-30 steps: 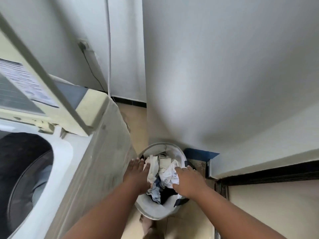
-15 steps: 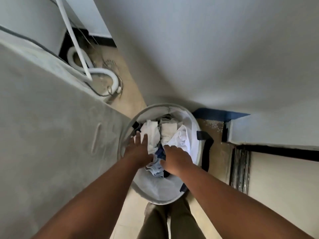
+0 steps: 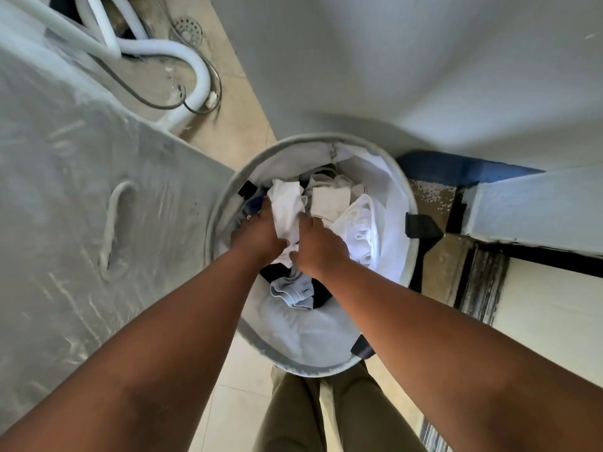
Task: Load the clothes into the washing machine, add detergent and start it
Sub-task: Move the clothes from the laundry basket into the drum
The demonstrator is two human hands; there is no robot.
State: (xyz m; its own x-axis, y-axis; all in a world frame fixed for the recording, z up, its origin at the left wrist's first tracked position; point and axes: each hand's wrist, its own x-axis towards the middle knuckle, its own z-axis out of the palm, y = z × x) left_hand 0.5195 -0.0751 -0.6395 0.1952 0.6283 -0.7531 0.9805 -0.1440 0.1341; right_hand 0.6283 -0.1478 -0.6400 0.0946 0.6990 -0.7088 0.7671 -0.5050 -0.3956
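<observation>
Both hands are down in the laundry basket [image 3: 225, 207], which stands on the floor just right of the washing machine [image 3: 81, 207], only the machine's side panel showing. The left hand [image 3: 257, 234] and right hand [image 3: 318, 244] meet over a white garment [image 3: 287, 210] on top of the pile; the fingers of each look curled into the cloth, grasping it, though the fingertips are buried and hard to see. The rest of the clothes [image 3: 352, 216], white pieces with a pale blue one and something dark nearer the body, still lie in the basket.

This looks like the loading step, at its very start: gathering a bundle to carry over. The next move calls for lifting the bunch clear of the rim, swinging it left and up to the machine's opening, which is out of view here. Loose pieces may trail or drop on the way.
</observation>
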